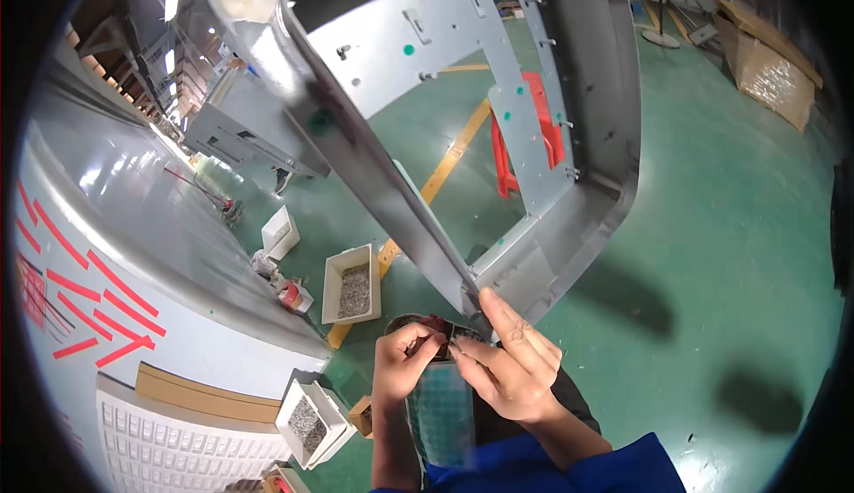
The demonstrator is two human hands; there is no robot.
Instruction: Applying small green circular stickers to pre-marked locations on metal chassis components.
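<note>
Close together at the lower middle, my left hand and my right hand meet with their fingertips nearly touching. The left one is curled, thumb against the fingers. On the right one, thumb and forefinger pinch while other fingers stretch upward. Whatever small thing lies between the fingertips is too small to make out. Just beyond rises a large grey metal frame, its lower corner near my right fingers. Inside it sits a flat metal plate with studs and green dots. Below my hands hangs a green checkered sheet or pouch.
White bins of small metal parts stand on the green floor at left, another bin nearer. A red stool shows through the frame. A large white panel with red strips fills the left side. Far right lies a carton.
</note>
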